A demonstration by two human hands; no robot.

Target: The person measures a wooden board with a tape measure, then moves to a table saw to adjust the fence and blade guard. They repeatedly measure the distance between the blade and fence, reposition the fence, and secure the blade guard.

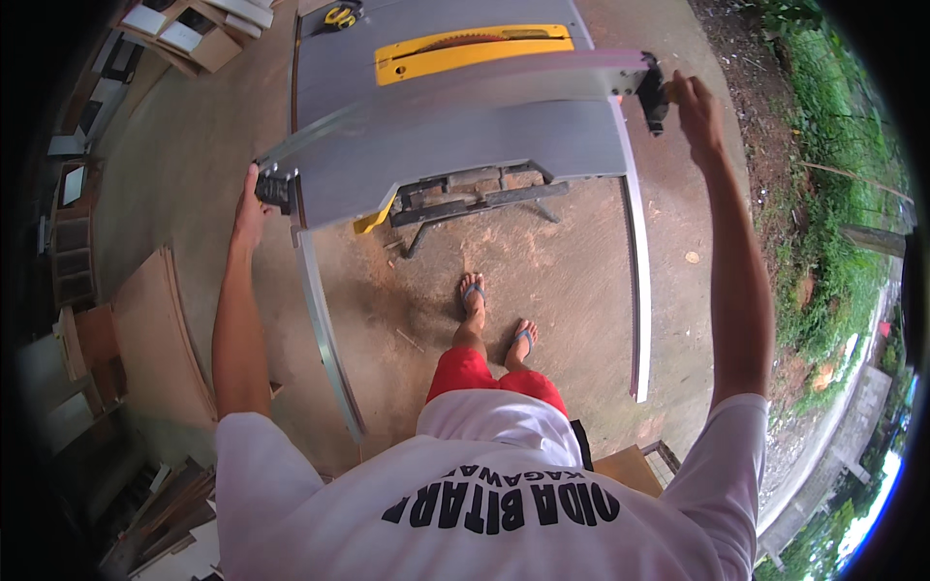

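A long metal rip fence (504,79) spans a grey table saw (523,136), slightly slanted, just in front of the yellow blade insert (397,64) with the toothed blade showing. My left hand (250,203) grips the black fitting (274,191) at the fence's left end. My right hand (696,108) is closed at the black end bracket (651,94) on the fence's right end, fingertips against it. Two metal rails (636,290) extend toward me on either side of my legs. A yellow-and-black object (344,15) lies on the saw's far left corner.
Stacks of wood panels (165,329) and offcuts (194,29) line the left side and lower left. A board (620,471) is behind me at the lower right. Dirt and grass (819,136) border the concrete floor (688,242) on the right. My sandalled feet stand between the rails.
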